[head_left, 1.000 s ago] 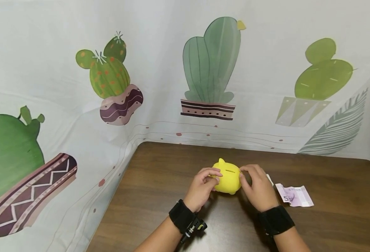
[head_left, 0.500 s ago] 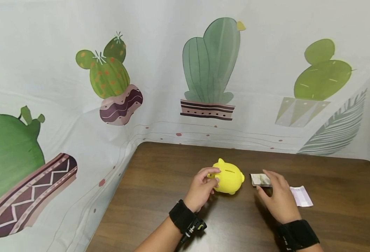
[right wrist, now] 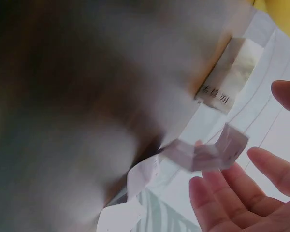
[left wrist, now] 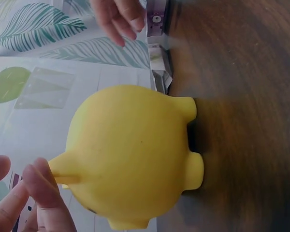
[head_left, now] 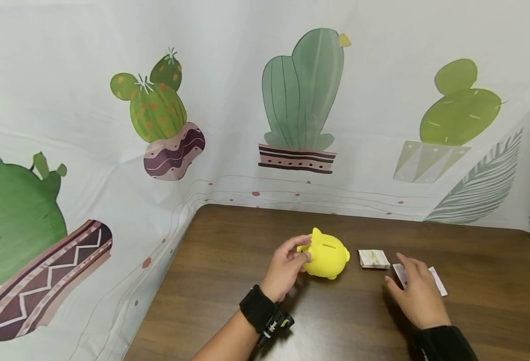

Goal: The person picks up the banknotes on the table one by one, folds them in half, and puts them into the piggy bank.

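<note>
Left hand (head_left: pixel 287 265) grips the yellow piggy bank (head_left: pixel 325 255) at its left end, fingers curled round one ear. The bank stands upright on the brown table (head_left: pixel 228 260), slot on top. Right hand (head_left: pixel 418 293) is well right of the bank, fingers spread and relaxed, holding nothing, over a purple banknote (head_left: pixel 436 281). A folded note (head_left: pixel 373 258) lies between bank and right hand. Cactus-print cloth (head_left: pixel 301 100) hangs behind the bank.
</note>
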{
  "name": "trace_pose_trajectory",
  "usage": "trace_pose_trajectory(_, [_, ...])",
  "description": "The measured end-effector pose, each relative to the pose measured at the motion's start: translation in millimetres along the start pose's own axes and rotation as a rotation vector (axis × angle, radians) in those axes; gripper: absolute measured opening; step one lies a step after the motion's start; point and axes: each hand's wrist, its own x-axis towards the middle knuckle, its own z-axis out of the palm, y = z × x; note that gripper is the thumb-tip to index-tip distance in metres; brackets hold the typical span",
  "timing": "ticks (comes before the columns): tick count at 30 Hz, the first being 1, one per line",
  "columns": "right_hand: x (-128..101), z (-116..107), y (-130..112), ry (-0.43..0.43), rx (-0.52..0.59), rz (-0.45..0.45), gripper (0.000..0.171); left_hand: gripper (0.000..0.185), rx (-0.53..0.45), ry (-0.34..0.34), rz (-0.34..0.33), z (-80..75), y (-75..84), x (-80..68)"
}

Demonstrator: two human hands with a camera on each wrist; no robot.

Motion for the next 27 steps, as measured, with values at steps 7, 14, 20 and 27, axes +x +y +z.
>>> trace_pose_trajectory(7, [-2,-1,11,0.003,-0.014,-0.020,0.065,0.037,0.022,0.018,0.030,-5.3,3.3,0.5])
trace_pose_trajectory(14, [-1,-5,15,-0.073,-0.093,0.042,0.063,0.038,0.029,0.042,0.046,-7.6,6.4,1.2])
trace_pose_trajectory(20, [1,-10,15,-0.202,-0.150,0.120,0.063,0.043,-0.053,0.027,0.079,-8.8,5.3,3.3])
trace_pose_trajectory(27, [1,-12,15,-0.201,-0.153,0.100,0.052,0.060,-0.135,-0.022,0.083,-11.2,11.3,2.5])
